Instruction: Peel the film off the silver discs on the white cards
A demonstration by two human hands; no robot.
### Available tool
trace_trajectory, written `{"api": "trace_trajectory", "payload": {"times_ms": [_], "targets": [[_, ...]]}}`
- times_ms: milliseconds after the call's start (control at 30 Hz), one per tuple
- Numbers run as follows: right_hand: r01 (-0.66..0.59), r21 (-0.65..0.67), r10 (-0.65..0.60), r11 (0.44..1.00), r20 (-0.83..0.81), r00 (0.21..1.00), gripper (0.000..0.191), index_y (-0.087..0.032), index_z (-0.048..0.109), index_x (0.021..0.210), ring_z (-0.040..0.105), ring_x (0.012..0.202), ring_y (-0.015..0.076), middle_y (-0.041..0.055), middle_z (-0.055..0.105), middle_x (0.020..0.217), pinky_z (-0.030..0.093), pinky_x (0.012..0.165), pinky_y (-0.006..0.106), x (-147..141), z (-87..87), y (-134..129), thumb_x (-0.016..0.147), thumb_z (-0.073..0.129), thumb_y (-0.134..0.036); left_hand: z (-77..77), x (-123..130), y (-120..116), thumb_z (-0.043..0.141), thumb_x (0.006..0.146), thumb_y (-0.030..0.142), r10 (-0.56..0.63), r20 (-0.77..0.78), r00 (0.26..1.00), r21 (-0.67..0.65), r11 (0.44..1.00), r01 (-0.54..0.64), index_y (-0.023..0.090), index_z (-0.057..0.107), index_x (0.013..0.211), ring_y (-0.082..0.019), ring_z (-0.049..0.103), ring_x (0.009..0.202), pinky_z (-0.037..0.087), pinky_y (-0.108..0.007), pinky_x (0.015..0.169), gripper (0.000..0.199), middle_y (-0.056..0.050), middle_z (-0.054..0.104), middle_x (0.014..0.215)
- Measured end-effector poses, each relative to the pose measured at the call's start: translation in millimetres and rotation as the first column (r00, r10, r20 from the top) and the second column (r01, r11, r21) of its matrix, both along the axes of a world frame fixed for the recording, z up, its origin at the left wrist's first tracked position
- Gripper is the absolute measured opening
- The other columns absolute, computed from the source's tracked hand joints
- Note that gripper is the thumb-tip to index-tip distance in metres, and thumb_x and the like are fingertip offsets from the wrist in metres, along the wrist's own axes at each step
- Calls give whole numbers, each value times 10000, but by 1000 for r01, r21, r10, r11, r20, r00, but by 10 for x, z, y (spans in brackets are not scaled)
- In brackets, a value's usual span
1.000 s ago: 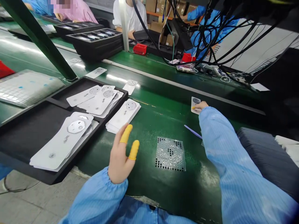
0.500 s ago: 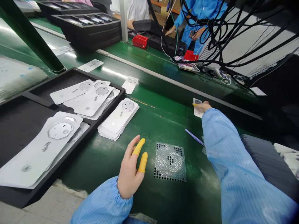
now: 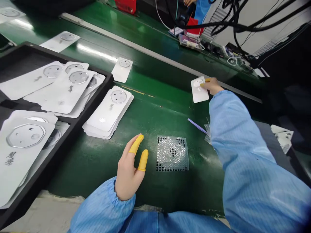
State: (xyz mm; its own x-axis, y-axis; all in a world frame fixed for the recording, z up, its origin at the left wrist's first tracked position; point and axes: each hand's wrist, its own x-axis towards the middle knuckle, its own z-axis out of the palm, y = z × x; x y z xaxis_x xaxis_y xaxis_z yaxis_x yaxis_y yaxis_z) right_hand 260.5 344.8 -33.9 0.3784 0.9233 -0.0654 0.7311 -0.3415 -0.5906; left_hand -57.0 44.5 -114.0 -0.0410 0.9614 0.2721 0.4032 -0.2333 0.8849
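Observation:
My right hand pinches the upper right edge of a white panel with a round-cornered lens area, over the far side of the green bench. My left hand wears yellow finger covers; its fingers are apart and hold nothing. To its right lies a clear bubbly sheet with small black dots along its edges and in its middle. A stack of white panels rests beyond my left hand, beside the black tray. Purple tweezers lie near my right sleeve.
At left, a black tray holds several overlapping white panels. More panels, one of them here, lie along the far strip. Black cables hang at the upper right. Part of a person in blue shows at the back.
The view has shifted lower and closer. My right hand has lifted the white panel, now tilted and more fully visible. My left hand remains open near the dotted sheet.

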Motion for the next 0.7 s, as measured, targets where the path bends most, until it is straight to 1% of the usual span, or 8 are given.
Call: {"api": "trace_trajectory", "payload": {"times_ms": [100,167,300,333,433,533,600,700], "targets": [[-127,70,137,989,-171,976,278,-68,551,1181,612,1017,120,57,605,1151,462,859,225,-456,11,-306,946,431,-156,60,80,1,509,914,314,-27,219,975,-189,979,70,297,296,1447,-259,494,1277,461,-439,1031,574,-112,480,1413],[-240,123,267,963,-304,915,256,-128,591,1135,642,941,116,29,654,1085,501,816,220,-845,4,-779,885,564,-174,165,189,35,484,920,412,-56,364,930,-235,960,150,335,120,1488,-259,461,1310,465,-430,1025,680,-110,373,1495],[-598,198,554,777,-666,500,365,-178,640,1003,676,842,205,59,686,977,588,754,376,-1298,-56,-1955,762,696,-446,361,329,144,496,913,430,0,490,872,-201,973,112,348,18,1487,-272,522,1254,513,-410,968,752,-93,390,1492],[-623,218,598,751,-625,502,408,-202,618,1080,670,901,220,64,674,1019,581,804,403,-1284,-105,-2181,778,669,-472,377,301,162,521,907,393,58,473,879,-189,981,37,353,11,1487,-272,520,1256,509,-407,973,773,-78,401,1487],[-610,222,647,760,-181,740,515,-262,527,1260,455,1276,300,90,539,1305,367,1089,534,-1009,-386,-2566,803,644,-470,322,37,180,605,861,293,253,359,898,-96,967,-234,373,5,1488,-260,431,1332,445,-409,1047,872,-27,377,1504],[-547,178,540,818,87,837,362,-244,611,1123,226,1406,367,94,388,1455,221,1124,626,-717,-728,-2666,829,605,-456,184,-294,174,621,833,280,329,230,916,-120,944,-308,262,432,1392,-279,489,1284,406,-429,1076,590,-46,546,1375],[-511,179,515,841,24,857,245,-235,631,1013,347,1354,340,92,444,1414,315,1089,588,-641,-833,-2691,887,522,-414,120,-398,182,614,821,304,275,164,947,-267,937,-225,163,661,1160,-305,586,1169,432,-455,1044,370,-82,679,1189],[-496,140,513,857,-318,797,227,-234,597,998,637,989,237,84,639,1121,523,893,451,-626,-701,-2726,896,510,-417,124,-302,212,617,805,392,130,158,979,-416,908,-53,100,706,1068,-323,636,1078,479,-459,980,403,-124,719,1089]]}}
